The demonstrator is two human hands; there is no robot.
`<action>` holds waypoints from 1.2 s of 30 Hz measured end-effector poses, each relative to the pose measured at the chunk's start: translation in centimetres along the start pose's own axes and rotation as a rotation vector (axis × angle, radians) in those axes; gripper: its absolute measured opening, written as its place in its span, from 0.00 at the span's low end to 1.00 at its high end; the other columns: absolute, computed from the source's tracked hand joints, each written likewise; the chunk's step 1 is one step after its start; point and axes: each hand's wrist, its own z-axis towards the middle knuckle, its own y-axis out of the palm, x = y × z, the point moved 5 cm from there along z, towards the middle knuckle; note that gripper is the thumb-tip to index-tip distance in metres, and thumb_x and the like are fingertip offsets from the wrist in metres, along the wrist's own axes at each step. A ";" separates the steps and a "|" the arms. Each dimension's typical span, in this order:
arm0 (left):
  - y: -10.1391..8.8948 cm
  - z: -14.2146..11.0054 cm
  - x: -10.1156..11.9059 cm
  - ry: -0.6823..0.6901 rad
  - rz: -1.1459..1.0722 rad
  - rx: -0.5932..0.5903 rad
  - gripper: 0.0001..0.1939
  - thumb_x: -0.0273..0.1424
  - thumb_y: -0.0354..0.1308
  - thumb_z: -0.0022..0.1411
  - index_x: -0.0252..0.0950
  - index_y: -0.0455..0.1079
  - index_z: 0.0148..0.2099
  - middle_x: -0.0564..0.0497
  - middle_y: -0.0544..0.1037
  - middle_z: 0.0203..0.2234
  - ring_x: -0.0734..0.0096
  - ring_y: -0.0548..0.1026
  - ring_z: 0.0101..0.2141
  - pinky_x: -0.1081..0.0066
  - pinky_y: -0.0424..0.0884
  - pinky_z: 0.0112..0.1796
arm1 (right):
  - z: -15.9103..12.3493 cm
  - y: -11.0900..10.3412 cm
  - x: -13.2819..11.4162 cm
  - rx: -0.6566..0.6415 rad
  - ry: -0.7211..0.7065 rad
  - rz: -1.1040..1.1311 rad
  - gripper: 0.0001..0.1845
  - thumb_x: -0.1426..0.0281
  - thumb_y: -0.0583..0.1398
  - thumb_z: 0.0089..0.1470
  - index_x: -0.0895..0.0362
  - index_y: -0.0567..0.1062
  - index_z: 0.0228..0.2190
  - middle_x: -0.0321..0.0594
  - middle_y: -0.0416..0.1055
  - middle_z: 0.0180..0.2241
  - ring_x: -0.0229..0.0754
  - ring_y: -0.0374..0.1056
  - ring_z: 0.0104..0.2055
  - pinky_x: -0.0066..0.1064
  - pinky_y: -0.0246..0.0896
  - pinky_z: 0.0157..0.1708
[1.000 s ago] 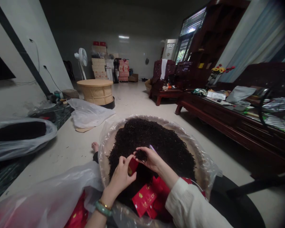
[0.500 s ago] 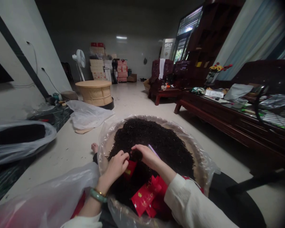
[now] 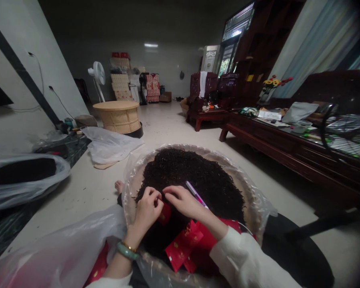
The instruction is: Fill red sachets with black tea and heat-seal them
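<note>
Left hand (image 3: 147,210): fingers curled, pinching a red packet (image 3: 165,214) near its top, over the leaves (image 3: 195,172). Right hand (image 3: 183,200): fingers bent, just beside; can't tell if closed on anything. Both backs up, wrists angled inward. Gold print on loose packets (image 3: 183,249) unreadable.

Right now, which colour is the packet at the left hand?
The packet is red; the head view shows this best.
</note>
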 end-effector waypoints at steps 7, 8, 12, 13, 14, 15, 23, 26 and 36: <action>0.0 -0.3 1.1 0.036 -0.171 0.116 0.09 0.24 0.50 0.55 0.37 0.70 0.33 0.48 0.70 0.36 0.69 0.73 0.34 0.73 0.73 0.30 | -0.5 0.9 -0.6 -0.062 -0.101 -0.746 0.07 0.68 0.60 0.56 0.58 0.78 0.33 0.47 0.72 0.37 0.50 0.60 0.46 0.40 0.57 0.45; 0.1 -0.3 1.0 0.017 -0.222 0.111 0.09 0.25 0.50 0.55 0.38 0.71 0.36 0.47 0.71 0.38 0.69 0.73 0.35 0.73 0.72 0.29 | -0.4 0.8 -0.4 -0.051 -0.103 -0.742 0.07 0.69 0.60 0.57 0.58 0.78 0.31 0.46 0.71 0.37 0.49 0.60 0.45 0.39 0.58 0.43; 1.0 -0.6 -0.2 -0.159 -0.523 -0.055 0.23 0.32 0.57 0.52 0.38 0.67 0.52 0.46 0.76 0.42 0.66 0.76 0.38 0.69 0.74 0.34 | -0.2 -0.3 0.2 0.013 -0.173 -0.496 0.05 0.73 0.61 0.56 0.57 0.77 0.29 0.42 0.70 0.36 0.43 0.62 0.40 0.34 0.59 0.39; 1.5 -0.8 -0.5 -0.209 -0.608 -0.149 0.25 0.34 0.59 0.50 0.37 0.67 0.52 0.47 0.78 0.40 0.64 0.76 0.38 0.67 0.74 0.36 | -0.2 -0.7 0.4 0.039 -0.178 -0.412 0.05 0.74 0.61 0.56 0.57 0.76 0.29 0.41 0.69 0.35 0.41 0.63 0.39 0.33 0.59 0.39; 2.1 -1.2 -0.7 -0.258 -0.687 -0.245 0.24 0.35 0.60 0.49 0.36 0.69 0.50 0.47 0.79 0.37 0.63 0.77 0.36 0.65 0.74 0.37 | -0.3 -1.0 0.6 0.066 -0.176 -0.339 0.05 0.75 0.60 0.56 0.57 0.76 0.29 0.40 0.69 0.35 0.40 0.64 0.38 0.31 0.59 0.38; 2.6 -1.6 -0.8 -0.304 -0.750 -0.329 0.23 0.36 0.62 0.47 0.35 0.70 0.47 0.48 0.80 0.35 0.63 0.77 0.35 0.64 0.74 0.37 | -0.3 -1.3 0.8 0.092 -0.165 -0.283 0.06 0.75 0.60 0.56 0.57 0.75 0.28 0.39 0.68 0.35 0.39 0.64 0.37 0.31 0.59 0.38; 3.7 -3.3 -0.5 -0.385 -0.752 -0.315 0.18 0.33 0.65 0.42 0.32 0.73 0.38 0.50 0.80 0.29 0.64 0.76 0.30 0.67 0.72 0.34 | -0.7 -1.6 0.6 0.129 -0.088 -0.539 0.14 0.60 0.64 0.52 0.58 0.76 0.23 0.41 0.67 0.32 0.42 0.61 0.37 0.32 0.57 0.35; 3.5 -3.3 -0.3 -0.370 -0.714 -0.268 0.19 0.35 0.66 0.41 0.32 0.73 0.37 0.50 0.79 0.28 0.64 0.75 0.30 0.68 0.71 0.33 | -0.6 -0.9 0.4 0.059 -0.109 -0.560 0.14 0.62 0.63 0.55 0.58 0.76 0.24 0.39 0.68 0.28 0.41 0.61 0.34 0.31 0.55 0.34; 4.4 -4.3 -0.5 -0.596 -1.105 -0.073 0.27 0.53 0.62 0.47 0.31 0.73 0.34 0.51 0.78 0.23 0.67 0.74 0.25 0.72 0.69 0.27 | -0.4 0.0 1.4 0.002 -0.089 -0.442 0.12 0.71 0.59 0.59 0.58 0.71 0.23 0.34 0.67 0.22 0.37 0.61 0.28 0.30 0.52 0.35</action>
